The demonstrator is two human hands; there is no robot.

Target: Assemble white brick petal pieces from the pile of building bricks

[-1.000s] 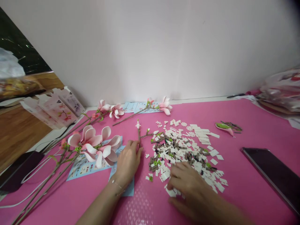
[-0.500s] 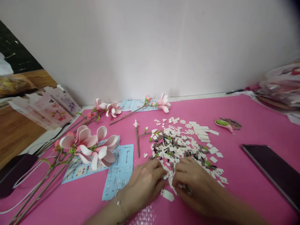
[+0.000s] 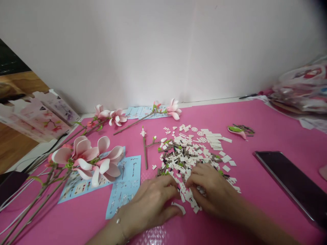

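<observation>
A loose pile of white, brown and green plastic building pieces lies spread on the pink mat, a little right of centre. The right hand sits over the pile's near edge, its fingers curled down among the pieces; it looks half closed, though from this view I can't tell whether it grips anything. The left hand, with a bracelet at the wrist, is curled too, its fingertips just beside the pile and close to the right hand, and I can't tell if it holds anything. A white piece lies by its fingers. Left of the pile lies a thin brown brick branch with a white tip. Farther left, large pink magnolia flowers overlap blue instruction sheets. Right of the pile lies a dark phone, and beyond the pile sits a green and pink petal piece
</observation>
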